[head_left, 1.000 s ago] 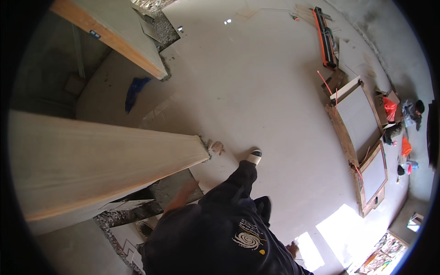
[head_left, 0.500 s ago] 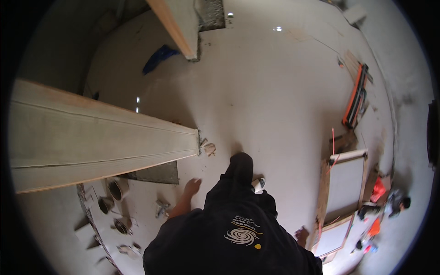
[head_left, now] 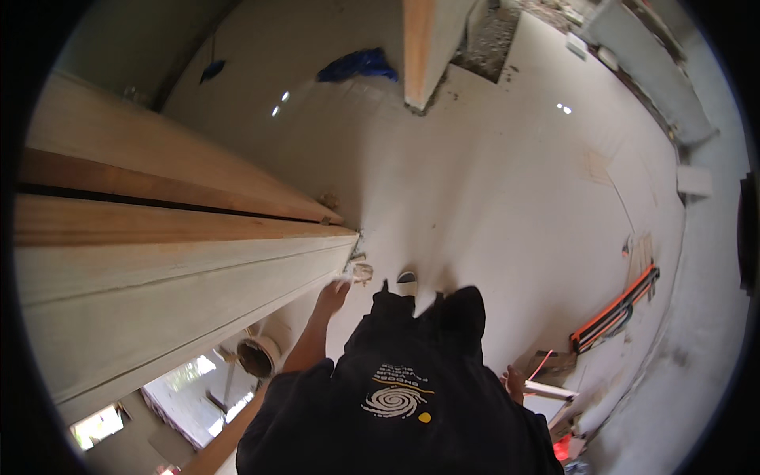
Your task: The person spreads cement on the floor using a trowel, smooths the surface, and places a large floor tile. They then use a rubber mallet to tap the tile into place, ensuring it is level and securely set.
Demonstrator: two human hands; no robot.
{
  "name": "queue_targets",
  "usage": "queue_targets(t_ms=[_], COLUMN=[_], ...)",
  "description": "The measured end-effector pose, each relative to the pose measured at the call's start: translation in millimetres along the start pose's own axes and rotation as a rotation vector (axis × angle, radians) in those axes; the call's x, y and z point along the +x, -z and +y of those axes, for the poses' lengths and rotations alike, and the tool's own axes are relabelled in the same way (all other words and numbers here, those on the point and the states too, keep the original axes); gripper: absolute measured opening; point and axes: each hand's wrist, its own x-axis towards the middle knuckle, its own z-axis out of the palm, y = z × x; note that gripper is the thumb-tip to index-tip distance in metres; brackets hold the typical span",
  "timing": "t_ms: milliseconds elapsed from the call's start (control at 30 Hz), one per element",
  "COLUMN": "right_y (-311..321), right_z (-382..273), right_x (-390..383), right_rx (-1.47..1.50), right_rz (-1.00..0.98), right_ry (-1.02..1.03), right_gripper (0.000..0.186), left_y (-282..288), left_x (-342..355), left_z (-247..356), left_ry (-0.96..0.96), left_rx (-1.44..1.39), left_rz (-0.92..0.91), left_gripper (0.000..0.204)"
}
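My left hand (head_left: 332,297) hangs beside the lower end of a pale wall with wooden trim (head_left: 198,281), its fingers loosely extended and a little blurred. I see nothing held in it; whether it touches the wall I cannot tell. A small crumpled tan scrap (head_left: 362,273) lies on the floor just past its fingertips. My right hand (head_left: 514,384) is low at my right side with fingers apart, nearest to a wood-edged pale panel (head_left: 546,405). One light-coloured shoe (head_left: 407,283) shows ahead of my dark clothes.
A bucket (head_left: 258,356) stands at the lower left. Blue sheeting (head_left: 360,65) lies on the far floor, left of another wood-edged wall end (head_left: 418,63). Rough grey rubble (head_left: 487,43) fills a gap there. A long orange-and-black tool (head_left: 613,310) rests along the right side.
I have moved forward and turned, so the wall ends, tool and panel shift in view. My left hand comes nearer the wall's end. A different foot is forward.
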Motion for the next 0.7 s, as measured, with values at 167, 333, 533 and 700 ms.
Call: queue_targets(t_ms=[167, 333, 533, 700], right_y=[-13, -81, -360, -598], right_z=[-177, -413, -693, -739], right_x=[12, 100, 86, -13], right_rx=[-0.603, -0.806, -1.415, -1.664], right_rz=[-0.086, -0.073, -0.283, -0.623], right_ry=[0.204, 0.359, 1.007, 1.47], right_gripper=[0.024, 0.028, 0.034, 0.028], left_y=[4, -64, -216, -226], left_x=[67, 64, -46, -14], left_z=[90, 18, 27, 85], left_ry=[0.101, 0.113, 0.707, 0.814], left_rx=[-0.397, 0.439, 0.004, -0.052], left_rz=[0.136, 0.295, 0.002, -0.17], left_gripper=[0.04, 0.019, 0.024, 0.032])
